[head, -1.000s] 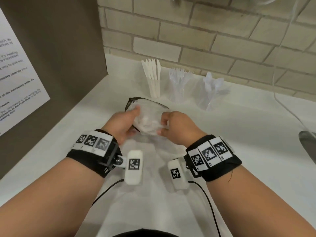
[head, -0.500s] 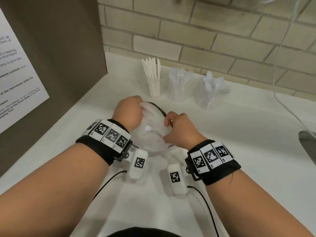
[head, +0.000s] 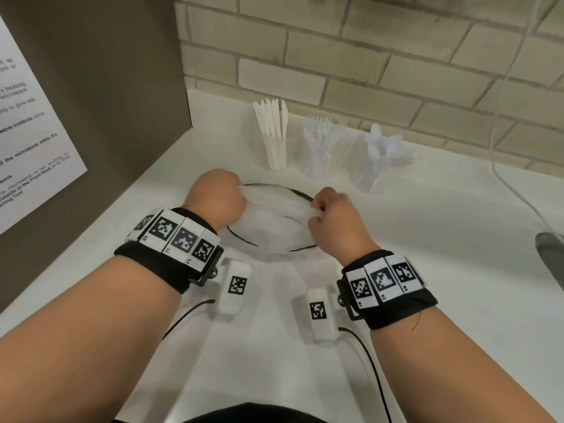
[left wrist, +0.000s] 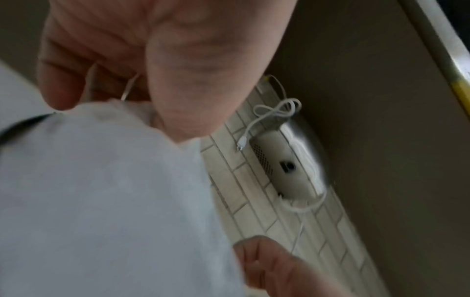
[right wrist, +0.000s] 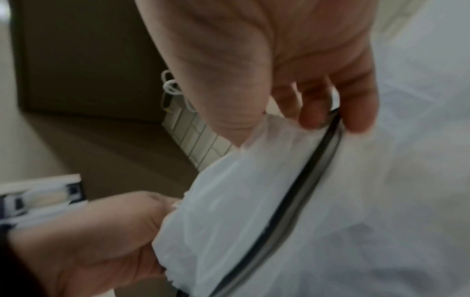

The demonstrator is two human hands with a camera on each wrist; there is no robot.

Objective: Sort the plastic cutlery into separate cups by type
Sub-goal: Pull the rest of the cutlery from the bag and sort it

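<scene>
Both hands hold a thin white bag [head: 274, 222] with a black rim, low over the white counter [head: 427, 270]. My left hand [head: 218, 196] grips its left edge in curled fingers, and my right hand [head: 332, 218] pinches the right edge. In the left wrist view the fingers [left wrist: 76, 60] clutch bunched bag material [left wrist: 101, 201]. The right wrist view has the fingers [right wrist: 330, 100] closed over the black rim [right wrist: 305, 180]. Behind the bag stand three clear cups: white knives [head: 276, 141], clear forks [head: 320, 148], clear spoons [head: 381, 160]. What the bag contains is hidden.
A brown panel [head: 106, 87] with a paper notice [head: 30, 148] walls off the left. A brick wall [head: 366, 56] runs along the back. A white cable [head: 503, 178] hangs at the right, above a grey object [head: 549, 261] at the counter's right edge.
The hands have drawn apart, pulling the bag from a bunched shape into a wider, flatter spread. Both keep their grip on its edges.
</scene>
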